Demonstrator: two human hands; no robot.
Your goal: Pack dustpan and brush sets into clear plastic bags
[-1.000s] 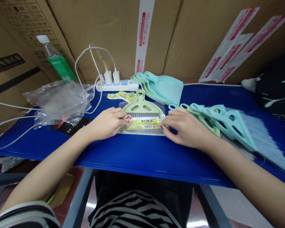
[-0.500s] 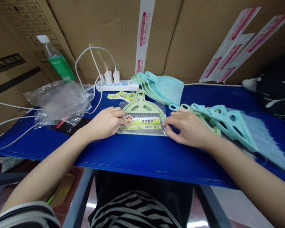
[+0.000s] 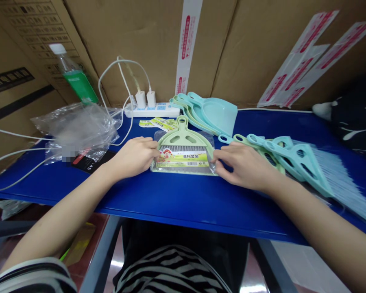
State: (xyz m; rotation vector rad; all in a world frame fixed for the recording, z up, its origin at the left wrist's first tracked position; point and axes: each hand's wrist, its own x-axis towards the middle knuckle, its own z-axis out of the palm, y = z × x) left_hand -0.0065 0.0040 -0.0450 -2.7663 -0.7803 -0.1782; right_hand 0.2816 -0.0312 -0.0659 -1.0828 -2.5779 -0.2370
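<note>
Our left hand [image 3: 134, 158] and right hand [image 3: 247, 165] have drawn slightly apart, so the label [image 3: 186, 159] shows whole on the green dustpan-and-brush set [image 3: 186, 137], mid-surface [image 3: 171, 199] between front and back edges. Our right fingertips pinch its clear wrapper [image 3: 209, 136]; we cannot tell whether the left ones do. Brushes [image 3: 312, 169] crowd our right wrist, towards the right edge; dustpans [image 3: 221, 114], loose labels [image 3: 163, 123] and a power strip [image 3: 161, 108] lie near the back edge.

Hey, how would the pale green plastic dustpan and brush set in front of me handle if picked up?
The pale green plastic dustpan and brush set is probably stiff, given its moulded body. It looks light for its size, with oval openings below its handle. The shiny, crinkled clear plastic wrapper over it may slide.
</note>
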